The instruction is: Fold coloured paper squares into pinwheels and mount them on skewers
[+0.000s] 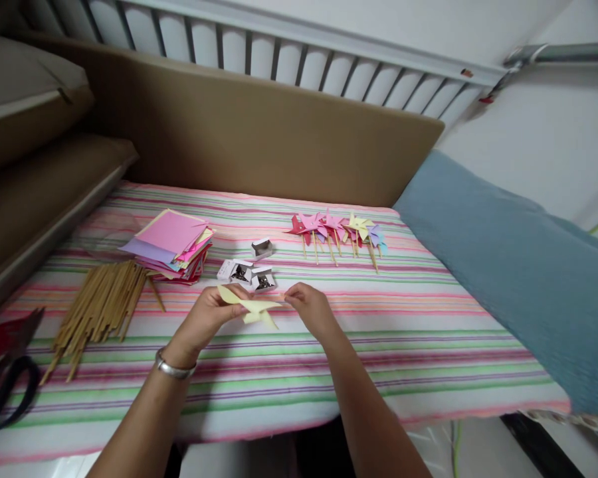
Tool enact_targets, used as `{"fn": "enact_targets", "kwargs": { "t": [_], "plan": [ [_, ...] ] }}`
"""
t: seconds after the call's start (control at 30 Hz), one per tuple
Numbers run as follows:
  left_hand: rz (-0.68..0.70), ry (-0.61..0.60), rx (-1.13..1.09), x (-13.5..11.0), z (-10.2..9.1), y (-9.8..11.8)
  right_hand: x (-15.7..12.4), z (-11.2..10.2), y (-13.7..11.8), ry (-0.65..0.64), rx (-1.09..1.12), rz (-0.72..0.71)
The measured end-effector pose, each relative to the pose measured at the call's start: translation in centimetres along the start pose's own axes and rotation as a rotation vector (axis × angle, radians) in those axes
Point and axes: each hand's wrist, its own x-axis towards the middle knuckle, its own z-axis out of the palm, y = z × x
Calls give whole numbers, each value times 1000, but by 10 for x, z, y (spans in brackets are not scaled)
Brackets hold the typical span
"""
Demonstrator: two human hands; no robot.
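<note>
My left hand [214, 312] pinches a pale yellow paper pinwheel [256, 307], its blades folded, held above the striped cloth. My right hand [309, 309] is closed, thumb and fingertips together beside the pinwheel's right tip. Whether those fingertips grip the tip or some small thing is too fine to make out. Just beyond the hands stand small white boxes; one box [263, 279] and its neighbour [235, 271] hold small dark metal pieces, perhaps pins.
Left of the hands lie a stack of coloured paper squares [172, 236], a pile of thin wooden sticks [97, 305] and black-handled scissors [12, 382]. Several finished pinwheels [336, 229] rest at the back right. A brown board [259, 133] closes off the back; blue fabric [503, 265] covers the right side.
</note>
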Motion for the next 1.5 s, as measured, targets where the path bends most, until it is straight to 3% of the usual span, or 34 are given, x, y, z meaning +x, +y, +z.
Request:
{"fn": "enact_targets", "kwargs": {
  "t": [0.13,0.33,0.77,1.03,1.5],
  "plan": [
    [47,-72,129,0,17,3,-8,-4,-27,3,548,54],
    [212,-64,267,0,25,6,-20,0,-46,-155,818,44],
    [385,87,347,0,24,2,-22,7,-54,-78,847,86],
    [408,134,340,1,22,3,-24,8,-57,-11,803,0],
    [378,128,324,1,23,3,-25,9,-55,8,733,-25]
  ]
}}
